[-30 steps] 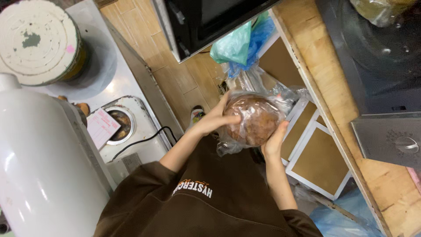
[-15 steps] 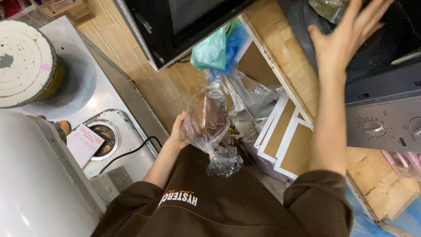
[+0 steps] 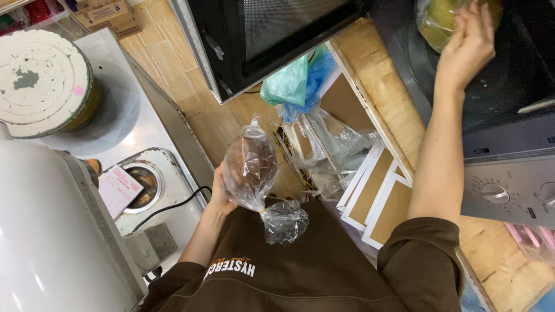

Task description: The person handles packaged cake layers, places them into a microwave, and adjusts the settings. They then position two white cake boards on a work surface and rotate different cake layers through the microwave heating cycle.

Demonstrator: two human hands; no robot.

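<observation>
My left hand (image 3: 218,195) grips a clear plastic bag holding a round brown loaf (image 3: 250,166) at chest height. The bag's knotted tail (image 3: 284,222) hangs below the loaf. My right hand (image 3: 467,45) is raised to the upper right, inside a dark open appliance (image 3: 520,86). Its fingers rest loosely against a yellow-green bagged item (image 3: 437,21), without a clear grip.
A black microwave (image 3: 260,34) stands above the loaf. Teal and blue bags (image 3: 298,81), clear bags (image 3: 338,147) and white-framed panels (image 3: 376,196) fill the wooden shelf (image 3: 381,98). A silver panel with knobs (image 3: 509,193) is at the right. A round white disc (image 3: 37,81) and a large white body (image 3: 40,231) are at the left.
My right hand let go of the loaf and rose to the bagged item in the dark appliance. My left hand alone now holds the loaf, shifted leftward.
</observation>
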